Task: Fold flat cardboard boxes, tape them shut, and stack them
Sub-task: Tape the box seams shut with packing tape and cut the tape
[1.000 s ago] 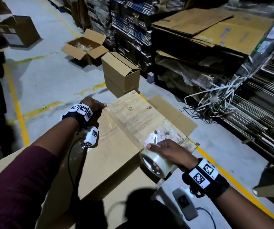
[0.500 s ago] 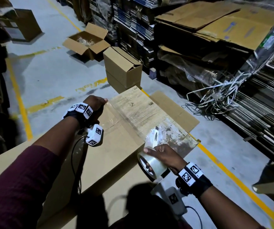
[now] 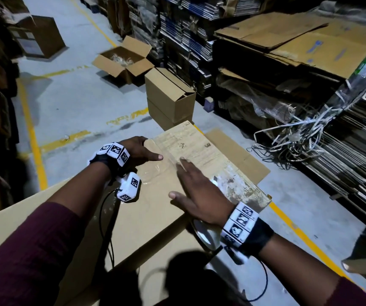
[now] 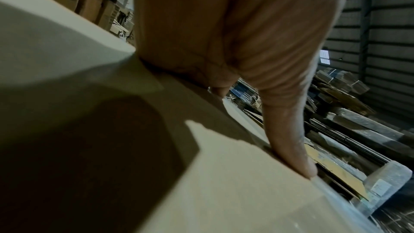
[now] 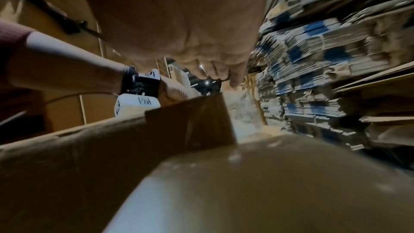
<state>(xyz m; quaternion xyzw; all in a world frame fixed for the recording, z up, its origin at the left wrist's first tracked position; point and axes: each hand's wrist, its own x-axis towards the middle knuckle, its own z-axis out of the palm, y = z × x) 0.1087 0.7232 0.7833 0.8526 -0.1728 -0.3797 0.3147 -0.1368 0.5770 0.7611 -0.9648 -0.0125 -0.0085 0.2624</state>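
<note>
On box (image 3: pixel 146 208) top: two hands (image 3: pixel 137 151) (image 3: pixel 197 195) flat; one tape roll (image 3: pixel 204 236).

Box (image 3: pixel 146 208): plain brown cardboard; its far flap (image 3: pixel 201 155) is paler tan, printed with faint dark marks and blotched white toward the near end. Tape roll (image 3: pixel 201 234): clear, glossy. Wristbands (image 3: pixel 247 227): black straps bearing white tiles with black square-code patterns. Sleeve (image 3: pixel 29 250): dark maroon, finely ribbed. Floor (image 3: pixel 71 102): grey, crossed by worn yellow lines (image 3: pixel 32 138). Stacked flat cartons (image 3: pixel 190 43): brown with blue-and-white edges. Strapping tangle (image 3: pixel 296 133): white.
</note>
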